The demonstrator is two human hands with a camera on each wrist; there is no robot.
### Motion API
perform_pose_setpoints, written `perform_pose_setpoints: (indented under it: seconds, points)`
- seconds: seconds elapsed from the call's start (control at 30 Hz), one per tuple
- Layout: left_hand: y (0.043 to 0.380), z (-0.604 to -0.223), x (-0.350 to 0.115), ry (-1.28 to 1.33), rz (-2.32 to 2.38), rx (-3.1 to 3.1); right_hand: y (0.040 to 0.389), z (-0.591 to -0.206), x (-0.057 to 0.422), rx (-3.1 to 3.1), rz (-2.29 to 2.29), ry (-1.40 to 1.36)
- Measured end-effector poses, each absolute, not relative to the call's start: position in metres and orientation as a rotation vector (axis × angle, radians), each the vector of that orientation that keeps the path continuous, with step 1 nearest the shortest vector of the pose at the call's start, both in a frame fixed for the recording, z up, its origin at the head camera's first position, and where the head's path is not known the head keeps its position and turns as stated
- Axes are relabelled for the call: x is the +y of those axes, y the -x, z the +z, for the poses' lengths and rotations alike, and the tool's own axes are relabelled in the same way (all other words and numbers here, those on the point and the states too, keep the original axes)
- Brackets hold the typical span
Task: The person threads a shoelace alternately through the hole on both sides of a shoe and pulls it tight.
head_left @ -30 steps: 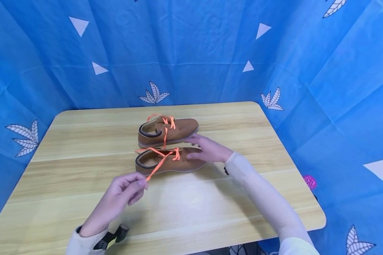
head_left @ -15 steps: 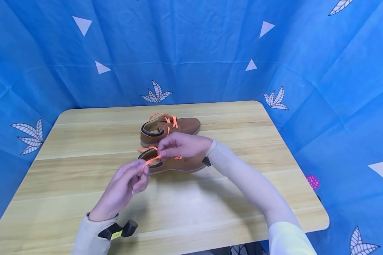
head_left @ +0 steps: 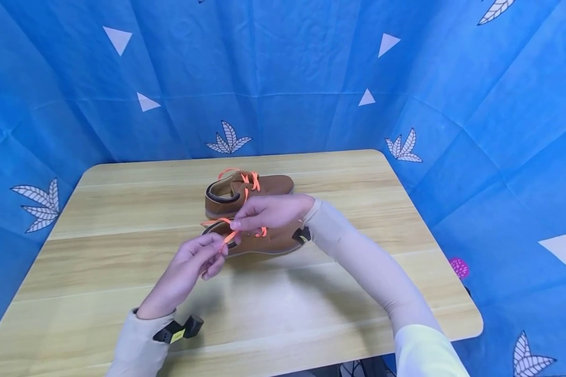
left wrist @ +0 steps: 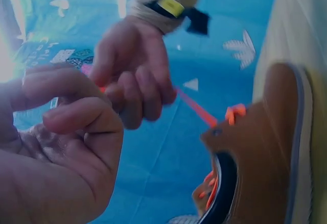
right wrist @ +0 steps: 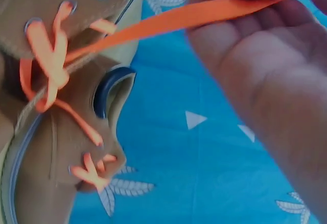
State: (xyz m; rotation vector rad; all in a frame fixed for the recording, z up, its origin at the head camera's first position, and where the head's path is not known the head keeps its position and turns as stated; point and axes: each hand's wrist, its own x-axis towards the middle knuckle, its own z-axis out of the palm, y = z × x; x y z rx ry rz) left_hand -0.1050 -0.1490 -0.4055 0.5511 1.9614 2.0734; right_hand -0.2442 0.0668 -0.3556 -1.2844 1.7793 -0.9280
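Two brown shoes with orange laces lie side by side, toes to the right: the near shoe and the far shoe. Over the near shoe's opening, my left hand and right hand pinch the same orange shoelace a short way apart. In the right wrist view the shoelace runs taut from the eyelets into my right fingers. The left wrist view shows curled left fingers in front of the right hand, hiding part of the lace. My right hand covers part of the near shoe's lacing.
The wooden table has rounded corners and carries both shoes. A blue patterned cloth hangs behind it and down the sides. Dark wrist-worn devices sit on both wrists, the left one jutting over the tabletop.
My right hand has moved left from the near shoe's toe and now grips the shoelace. My left hand, still pinching the lace, has shifted slightly right and up toward it.
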Motion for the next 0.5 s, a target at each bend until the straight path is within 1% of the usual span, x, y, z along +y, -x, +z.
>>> perform_pose_setpoints:
  seconds: [0.17,0.3,0.4,0.5]
  points:
    - [0.106,-0.405,-0.148,-0.534,1.960,2.151,0.241,-0.351,0.064,1.765,-0.988,1.215]
    - [0.115,-0.413,-0.148,-0.478,1.852,2.360,0.242,-0.349,0.065,1.723,-1.121,1.210]
    - [0.127,-0.423,-0.146,-0.409,1.651,2.635,0.244,-0.345,0.067,1.716,-1.225,1.223]
    - [0.139,-0.434,-0.141,-0.409,1.370,2.901,0.246,-0.338,0.071,1.751,-1.308,1.226]
